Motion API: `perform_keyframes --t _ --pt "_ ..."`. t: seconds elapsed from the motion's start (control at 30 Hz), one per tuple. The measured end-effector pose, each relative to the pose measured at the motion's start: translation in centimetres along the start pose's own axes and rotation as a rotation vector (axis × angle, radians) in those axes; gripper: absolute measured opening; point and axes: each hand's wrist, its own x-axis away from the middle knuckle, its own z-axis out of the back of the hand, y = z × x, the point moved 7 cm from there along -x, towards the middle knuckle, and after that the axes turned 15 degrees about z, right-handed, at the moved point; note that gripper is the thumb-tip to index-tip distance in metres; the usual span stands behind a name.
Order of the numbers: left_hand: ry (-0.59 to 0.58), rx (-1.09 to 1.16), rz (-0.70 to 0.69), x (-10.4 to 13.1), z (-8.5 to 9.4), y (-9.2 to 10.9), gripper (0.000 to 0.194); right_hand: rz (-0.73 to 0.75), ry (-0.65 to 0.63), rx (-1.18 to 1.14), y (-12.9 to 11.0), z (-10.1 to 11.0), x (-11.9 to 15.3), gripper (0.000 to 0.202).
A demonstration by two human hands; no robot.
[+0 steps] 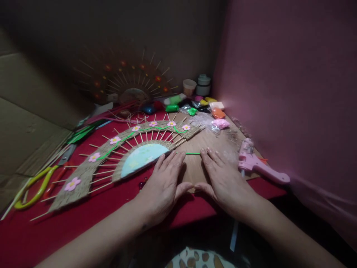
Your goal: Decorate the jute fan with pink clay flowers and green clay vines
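Note:
A thin green clay strand lies across a brown board, and its middle shows between my two hands. My left hand rests flat with fingers stretched out over the strand's left end. Over the right end lies my right hand, also flat, its fingers extended. Both thumbs point inward and their tips nearly meet. Just left of my left hand is a fan-shaped piece of woven fibre and thin sticks, with pink clay flowers, a wavy green line and a pale blue half-round centre.
Yellow-handled scissors lie at the left on the red cloth. A pink glue gun is at the right. Clay packets, a cup and a jar stand at the back, with another fan against the wall.

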Motion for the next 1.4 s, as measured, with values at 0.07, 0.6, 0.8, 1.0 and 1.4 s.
perform_keyframes --t 0.07,0.6,0.8,1.0,1.4 --pt "0.003 -0.005 0.009 -0.5 -0.1 -0.1 0.067 -0.010 -0.012 0.005 0.3 0.0 -0.5 0.082" --pt "0.070 0.084 0.026 -1.4 1.2 -0.3 0.062 0.016 0.011 0.017 0.0 1.2 -1.8 0.079" --pt "-0.032 0.025 -0.013 -0.3 0.1 0.7 0.069 0.112 -0.051 -0.068 -1.6 -0.2 -1.9 0.067" --pt "0.080 0.138 0.039 -0.1 1.9 -0.3 0.056 0.091 0.009 -0.084 -1.9 0.5 -1.6 0.076" --pt "-0.043 -0.050 -0.071 2.2 -0.8 0.6 0.082 0.191 -0.008 -0.058 -3.8 -0.4 -1.2 0.073"
